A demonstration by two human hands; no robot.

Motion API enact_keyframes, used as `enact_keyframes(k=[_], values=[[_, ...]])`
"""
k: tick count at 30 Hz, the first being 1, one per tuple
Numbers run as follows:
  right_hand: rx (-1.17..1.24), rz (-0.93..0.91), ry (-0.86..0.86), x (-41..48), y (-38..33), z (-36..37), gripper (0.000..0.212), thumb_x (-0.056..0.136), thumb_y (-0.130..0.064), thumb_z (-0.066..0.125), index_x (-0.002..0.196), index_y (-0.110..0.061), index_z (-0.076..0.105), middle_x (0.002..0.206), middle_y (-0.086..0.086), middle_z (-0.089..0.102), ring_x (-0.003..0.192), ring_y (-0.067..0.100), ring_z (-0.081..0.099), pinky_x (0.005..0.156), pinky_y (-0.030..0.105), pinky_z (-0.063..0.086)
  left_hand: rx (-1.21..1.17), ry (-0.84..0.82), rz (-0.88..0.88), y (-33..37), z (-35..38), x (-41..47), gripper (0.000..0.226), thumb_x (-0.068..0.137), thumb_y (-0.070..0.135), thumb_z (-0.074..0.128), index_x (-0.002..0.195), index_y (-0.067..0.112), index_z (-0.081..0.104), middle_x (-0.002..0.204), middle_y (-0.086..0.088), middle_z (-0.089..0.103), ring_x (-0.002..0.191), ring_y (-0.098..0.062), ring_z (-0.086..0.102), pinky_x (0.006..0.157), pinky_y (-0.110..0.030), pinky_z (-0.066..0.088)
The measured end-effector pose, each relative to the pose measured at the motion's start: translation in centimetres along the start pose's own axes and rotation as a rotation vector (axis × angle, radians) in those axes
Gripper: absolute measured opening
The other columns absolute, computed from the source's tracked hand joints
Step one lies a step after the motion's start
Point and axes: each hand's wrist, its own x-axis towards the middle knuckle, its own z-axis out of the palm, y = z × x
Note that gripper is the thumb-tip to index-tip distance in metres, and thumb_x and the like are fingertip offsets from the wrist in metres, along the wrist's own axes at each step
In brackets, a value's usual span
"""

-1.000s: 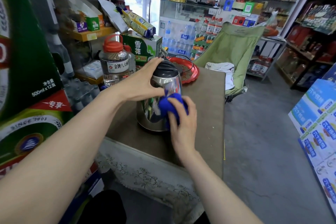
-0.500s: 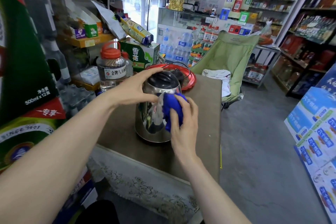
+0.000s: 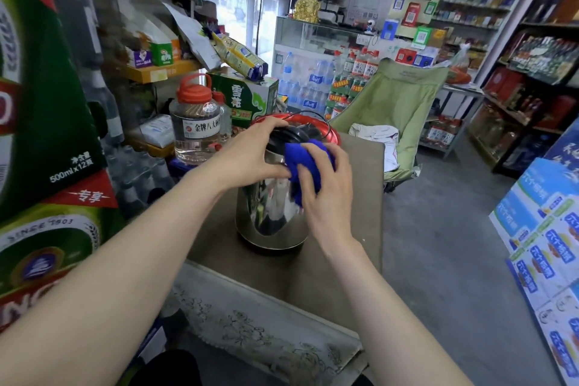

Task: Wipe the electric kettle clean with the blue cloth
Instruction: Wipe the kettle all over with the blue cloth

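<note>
i see the electric kettle (image 3: 271,210) standing upright on the brown table (image 3: 351,229). my left hand (image 3: 250,153) grips the kettle's top, and my right hand (image 3: 326,194) presses the bunched blue cloth (image 3: 302,163) against its upper side.

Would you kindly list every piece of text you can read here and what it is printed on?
"500ml x 12" with Chinese characters: tall green beer carton.
"SINCE 1903": round crest on the green beer box below.
"金牌八大": white label of the clear red-capped jug.
"雪花": green cardboard box.
Shelf tags, bottle labels and blue-white cartons: too blurred.
</note>
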Motion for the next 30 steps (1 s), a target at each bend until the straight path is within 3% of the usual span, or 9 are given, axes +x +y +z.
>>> enact_keyframes(k=[4, 7, 10, 17, 19, 22, 24, 26, 30], values=[[-0.019, -0.108, -0.128, 4.2, -0.4, 0.2, 0.035, 0.096, -0.027, 0.059, 0.131, -0.023, 0.062, 0.135, 0.006, 0.051, 0.126, 0.025, 0.046, 0.106, 0.036, 0.039, -0.152, -0.043, -0.028, -1.0, -1.0, -0.2, 0.082, 0.071, 0.034, 0.084, 0.14, 0.032, 0.039, 0.128, 0.015, 0.055, 0.115, -0.002, 0.054, 0.094, -0.02, 0.042], [0.176, 0.098, -0.086, 4.0, -0.3, 0.4, 0.034, 0.099, -0.028, 0.056, 0.132, -0.024, 0.06, 0.127, -0.003, 0.052, 0.12, 0.011, 0.05, 0.1, 0.014, 0.036, -0.222, -0.105, -0.044, -1.7, -1.8, -0.4, 0.083, 0.07, 0.029, 0.086, 0.138, 0.039, 0.039, 0.129, 0.026, 0.05, 0.122, 0.01, 0.046, 0.1, -0.015, 0.038], [0.269, 0.337, -0.047, 2.5, 0.4, 0.5, 0.033, 0.101, -0.025, 0.051, 0.134, -0.026, 0.057, 0.118, -0.009, 0.053, 0.113, 0.007, 0.052, 0.083, -0.003, 0.029, -0.18, -0.173, -0.079, -1.8, -2.4, -0.1, 0.089, 0.067, 0.032, 0.087, 0.139, 0.042, 0.036, 0.132, 0.022, 0.051, 0.124, 0.001, 0.048, 0.106, -0.024, 0.039], [0.277, 0.216, -0.056, 2.8, -0.1, 0.4, 0.03, 0.101, -0.027, 0.053, 0.13, -0.027, 0.059, 0.12, -0.01, 0.054, 0.108, -0.007, 0.052, 0.089, 0.0, 0.033, 0.092, -0.192, -0.051, 0.7, -2.1, 2.2, 0.1, 0.065, 0.05, 0.083, 0.148, 0.025, 0.032, 0.142, 0.008, 0.048, 0.122, -0.009, 0.05, 0.104, -0.028, 0.042], [0.354, 0.328, -0.01, 2.2, 1.2, 1.2, 0.028, 0.102, -0.025, 0.05, 0.127, -0.035, 0.057, 0.119, -0.012, 0.057, 0.109, -0.01, 0.052, 0.086, 0.001, 0.034, 0.1, -0.227, -0.074, 0.5, -2.2, 2.4, 0.103, 0.066, 0.052, 0.082, 0.151, 0.025, 0.029, 0.145, 0.007, 0.047, 0.126, -0.011, 0.049, 0.105, -0.03, 0.042], [0.386, 0.582, 0.033, -2.3, 3.8, 3.2, 0.03, 0.104, -0.023, 0.044, 0.125, -0.045, 0.048, 0.122, -0.008, 0.06, 0.118, 0.012, 0.057, 0.092, 0.019, 0.039, 0.099, -0.251, -0.083, 0.3, -2.3, 2.2, 0.1, 0.069, 0.053, 0.08, 0.15, 0.026, 0.029, 0.143, 0.007, 0.048, 0.123, -0.011, 0.05, 0.102, -0.029, 0.042], [0.339, 0.659, 0.043, -5.9, 3.7, 4.2, 0.033, 0.104, -0.021, 0.041, 0.13, -0.042, 0.043, 0.129, -0.001, 0.057, 0.124, 0.018, 0.053, 0.095, 0.023, 0.038, 0.116, -0.244, -0.088, 0.3, -2.2, 2.2, 0.097, 0.07, 0.05, 0.08, 0.149, 0.027, 0.029, 0.141, 0.006, 0.049, 0.12, -0.011, 0.05, 0.098, -0.026, 0.042], [0.309, 0.598, 0.098, -6.9, 2.2, 4.3, 0.036, 0.103, -0.023, 0.04, 0.138, -0.032, 0.046, 0.135, 0.003, 0.052, 0.123, 0.009, 0.047, 0.096, 0.017, 0.034, 0.126, -0.239, -0.096, 0.4, -2.1, 2.3, 0.096, 0.071, 0.05, 0.08, 0.149, 0.027, 0.03, 0.14, 0.005, 0.049, 0.119, -0.012, 0.051, 0.097, -0.027, 0.042], [0.287, 0.28, 0.129, -2.4, -1.0, 3.1, 0.041, 0.099, -0.037, 0.038, 0.135, -0.023, 0.054, 0.133, -0.003, 0.048, 0.125, 0.005, 0.044, 0.107, 0.02, 0.033, 0.123, -0.227, -0.095, 0.5, -1.9, 2.1, 0.093, 0.072, 0.045, 0.08, 0.149, 0.025, 0.03, 0.141, 0.002, 0.049, 0.119, -0.012, 0.051, 0.095, -0.025, 0.041]])
